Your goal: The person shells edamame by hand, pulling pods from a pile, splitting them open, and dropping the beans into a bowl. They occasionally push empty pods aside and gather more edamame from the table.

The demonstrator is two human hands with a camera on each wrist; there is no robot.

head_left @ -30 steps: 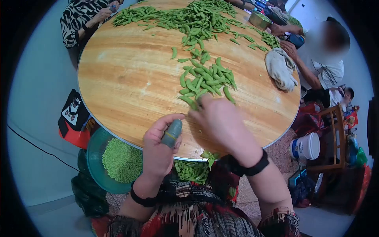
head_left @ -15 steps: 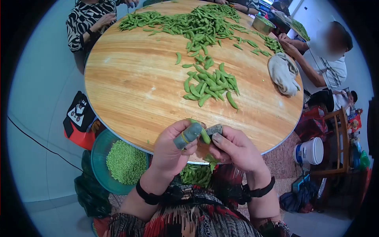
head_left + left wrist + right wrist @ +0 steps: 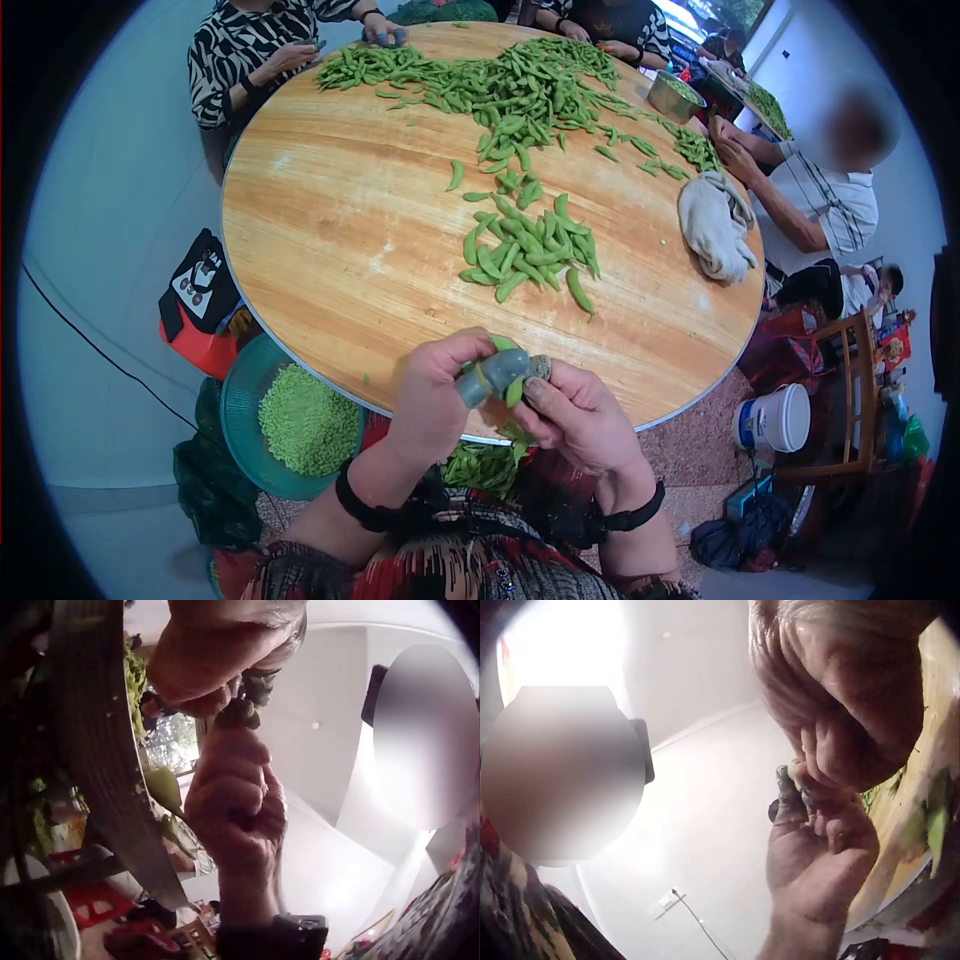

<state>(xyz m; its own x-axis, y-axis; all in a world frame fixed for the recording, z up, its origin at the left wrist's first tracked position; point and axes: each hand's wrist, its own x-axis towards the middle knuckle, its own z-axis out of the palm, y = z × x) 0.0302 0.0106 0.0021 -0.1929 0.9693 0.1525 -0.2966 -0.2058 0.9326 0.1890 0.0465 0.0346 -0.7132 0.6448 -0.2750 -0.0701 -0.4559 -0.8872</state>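
In the head view both hands meet over the table's near edge, working on one green edamame pod (image 3: 514,391). My left hand (image 3: 428,400) pinches it, its thumb wearing a grey-green finger cover (image 3: 490,377) with a yellow band. From the other side my right hand (image 3: 582,412) grips the pod between thumb and a forefinger wrapped in a dark cover. The fingers hide most of the pod. Beyond them lies a small heap of edamame pods (image 3: 530,250). In the left wrist view the right hand (image 3: 232,791) shows curled fingers.
A round wooden table (image 3: 330,220) bears a large pod pile (image 3: 510,90) and a grey cloth (image 3: 714,225). Shelled beans (image 3: 308,425) fill a teal basin (image 3: 238,420) at lower left. Green pods (image 3: 482,468) lie below the near edge. Other people sit around the table.
The right hand reached into the small heap, then came back to the left hand with a pod. Since then the left thumb has tipped over the pod and the hands have closed together.
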